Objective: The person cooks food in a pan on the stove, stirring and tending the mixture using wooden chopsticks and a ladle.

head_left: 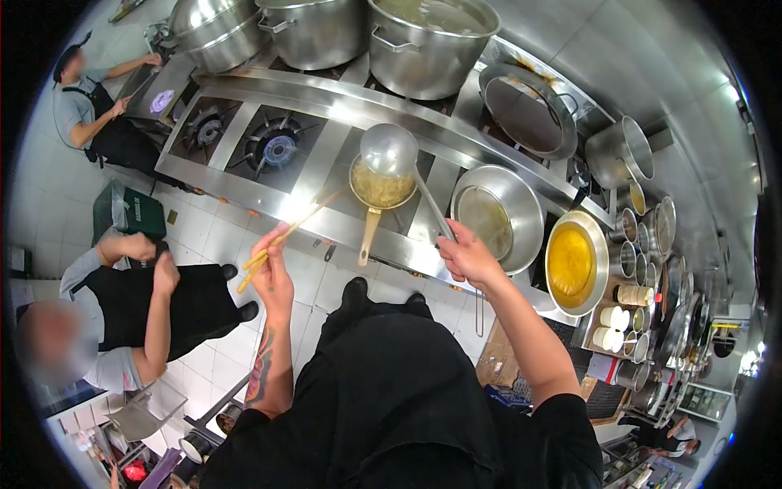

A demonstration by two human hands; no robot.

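My left hand (270, 259) is closed round a pair of long wooden chopsticks (305, 215), whose tips point toward the stove. A long metal handle lies in my right hand (471, 254); it belongs to a ladle (389, 150). The ladle's round bowl hangs over the far part of a small pan (369, 232) and hides some of it. Yellowish-brown food (381, 189) fills that pan, which sits at the stove's front with its pale handle toward me. To the right of the pan stands a wide steel bowl (528, 213) with liquid in it.
Large steel pots (314, 37) line the back, beside a dark wok (529, 114). A basin (601, 281) of yellow liquid stands at the right, near several small containers. Bare burners (278, 149) lie left. One co-worker (155, 310) stands close at left, another (98, 106) farther off.
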